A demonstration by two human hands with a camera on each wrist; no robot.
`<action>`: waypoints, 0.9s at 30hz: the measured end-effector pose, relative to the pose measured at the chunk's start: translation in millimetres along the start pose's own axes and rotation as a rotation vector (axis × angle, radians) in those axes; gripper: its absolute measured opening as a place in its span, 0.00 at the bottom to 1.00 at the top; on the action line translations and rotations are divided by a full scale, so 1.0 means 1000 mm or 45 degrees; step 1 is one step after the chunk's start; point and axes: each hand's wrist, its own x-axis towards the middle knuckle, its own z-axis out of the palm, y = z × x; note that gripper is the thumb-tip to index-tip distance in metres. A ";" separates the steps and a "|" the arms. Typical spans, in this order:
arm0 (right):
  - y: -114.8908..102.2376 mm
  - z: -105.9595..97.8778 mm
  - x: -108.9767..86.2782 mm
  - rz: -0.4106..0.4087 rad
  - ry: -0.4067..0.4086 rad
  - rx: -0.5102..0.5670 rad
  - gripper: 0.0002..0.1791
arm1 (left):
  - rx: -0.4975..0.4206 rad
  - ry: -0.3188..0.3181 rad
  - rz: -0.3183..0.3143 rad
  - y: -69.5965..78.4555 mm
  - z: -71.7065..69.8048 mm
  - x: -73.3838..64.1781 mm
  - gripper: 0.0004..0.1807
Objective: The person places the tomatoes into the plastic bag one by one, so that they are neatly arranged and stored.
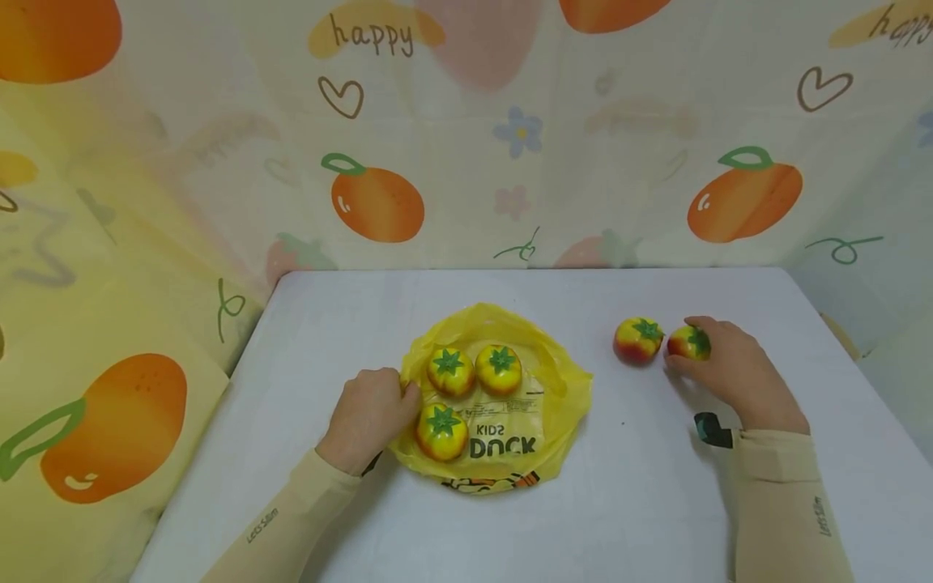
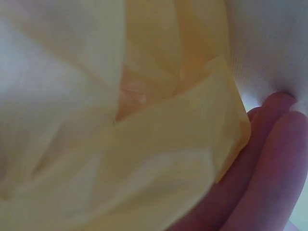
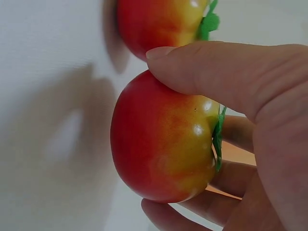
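Note:
In the head view my left hand (image 1: 372,413) grips the left rim of a yellow plastic bag (image 1: 568,405), which lies spread open on the table. The left wrist view is mostly filled by the bag's thin film (image 2: 159,144), with my fingers (image 2: 274,159) at its edge. Three yellow toy tomatoes with green star tops rest in the bag, one of them (image 1: 442,433) close to that hand. On the right, my right hand (image 1: 739,372) holds a red and yellow toy tomato (image 3: 163,139) between thumb and fingers. Another toy tomato (image 1: 637,340) sits just left of it.
The white table (image 1: 619,502) reaches back to a hanging cloth (image 1: 452,146) printed with oranges, hearts and flowers. A similar yellow-tinted cloth (image 1: 109,324) hangs along the left side.

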 end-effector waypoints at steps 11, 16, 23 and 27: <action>-0.019 -0.018 -0.016 -0.097 0.091 -0.013 0.48 | 0.000 0.014 0.005 -0.001 0.001 0.001 0.21; -0.043 -0.022 -0.023 -0.145 0.092 0.007 0.48 | -0.009 0.015 -0.003 -0.001 0.001 0.000 0.21; -0.070 -0.020 -0.033 -0.288 0.123 0.009 0.45 | -0.005 0.012 -0.021 -0.001 0.001 -0.001 0.21; -0.085 -0.017 -0.040 -0.364 0.139 0.020 0.44 | -0.011 0.013 -0.021 0.001 0.002 0.000 0.22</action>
